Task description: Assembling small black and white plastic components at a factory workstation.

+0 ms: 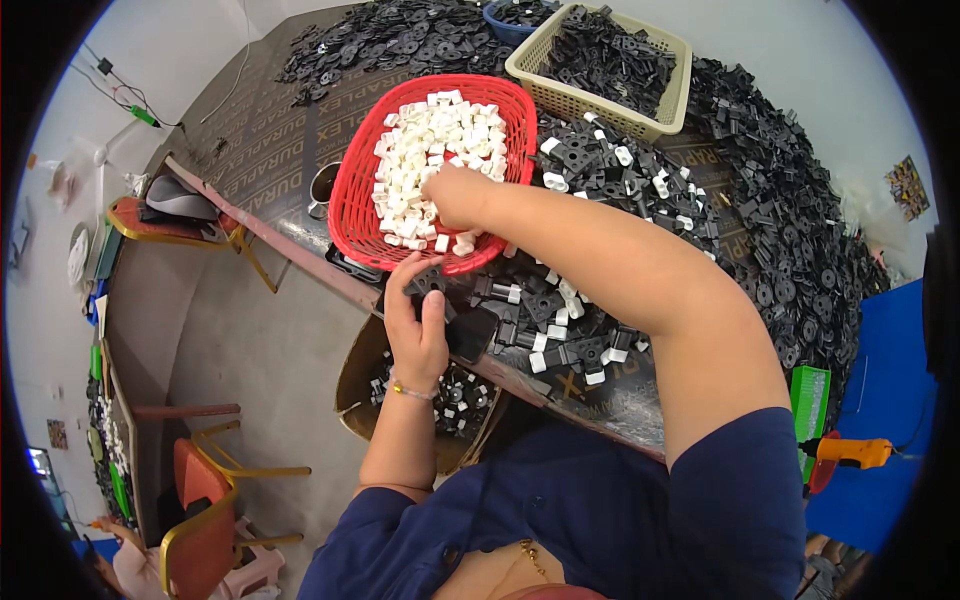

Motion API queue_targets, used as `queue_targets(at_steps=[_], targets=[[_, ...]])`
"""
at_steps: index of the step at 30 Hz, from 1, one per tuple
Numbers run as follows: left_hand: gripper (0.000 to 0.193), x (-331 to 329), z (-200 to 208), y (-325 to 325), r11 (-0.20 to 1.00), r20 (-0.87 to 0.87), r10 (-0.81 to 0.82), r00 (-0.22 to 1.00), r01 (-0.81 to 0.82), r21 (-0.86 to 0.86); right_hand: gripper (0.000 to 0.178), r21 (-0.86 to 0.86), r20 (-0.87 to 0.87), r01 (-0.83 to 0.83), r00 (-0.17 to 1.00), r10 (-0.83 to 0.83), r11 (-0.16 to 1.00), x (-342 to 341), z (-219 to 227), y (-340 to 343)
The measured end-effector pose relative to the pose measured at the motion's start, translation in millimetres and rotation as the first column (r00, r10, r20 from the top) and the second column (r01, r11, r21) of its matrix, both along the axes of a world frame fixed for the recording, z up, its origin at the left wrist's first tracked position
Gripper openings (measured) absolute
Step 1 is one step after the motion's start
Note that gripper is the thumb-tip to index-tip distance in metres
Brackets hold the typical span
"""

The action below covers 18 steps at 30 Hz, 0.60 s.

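My right hand (462, 196) reaches into a red plastic basket (352, 215). Its fingers are bent down and drawn together among small white plastic pieces (440, 125); whatever is between the fingertips is hidden. By the basket's near rim, my left hand (415, 325) has fingers and thumb closed around a black plastic part (428, 281), partly covered by the fingers. Black parts fitted with white pieces (560, 330) lie in a heap on the table, right of the left hand and under my right forearm.
A beige basket (665, 115) and a blue basin (510, 30) of black parts stand at the back. Loose black parts (790, 220) cover the table's right side. A metal cup (318, 208) is left of the red basket. Below the edge sits a cardboard box (358, 375) of parts.
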<state>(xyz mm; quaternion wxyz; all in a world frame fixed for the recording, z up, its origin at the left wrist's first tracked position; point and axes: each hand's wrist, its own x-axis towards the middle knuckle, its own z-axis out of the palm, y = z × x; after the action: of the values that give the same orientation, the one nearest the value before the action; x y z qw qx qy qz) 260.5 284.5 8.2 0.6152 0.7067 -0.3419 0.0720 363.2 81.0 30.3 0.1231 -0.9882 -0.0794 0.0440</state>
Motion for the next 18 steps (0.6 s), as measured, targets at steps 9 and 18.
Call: queue_targets(at_steps=[9, 18], targets=[[0.033, -10.5, 13.8, -7.3, 0.993, -0.040, 0.055, 0.998, -0.059, -0.101, 0.025, 0.788, 0.011, 0.183, 0.950, -0.311, 0.588, -129.8, 133.5, -67.3], [0.045, -95.7, 34.1, -75.4, 0.818, -0.223, -0.470, 0.854, 0.327, -0.472, 0.021, 0.787, -0.238, 0.557, 0.669, -0.704, 0.264, -462.1, 66.4, -148.2]])
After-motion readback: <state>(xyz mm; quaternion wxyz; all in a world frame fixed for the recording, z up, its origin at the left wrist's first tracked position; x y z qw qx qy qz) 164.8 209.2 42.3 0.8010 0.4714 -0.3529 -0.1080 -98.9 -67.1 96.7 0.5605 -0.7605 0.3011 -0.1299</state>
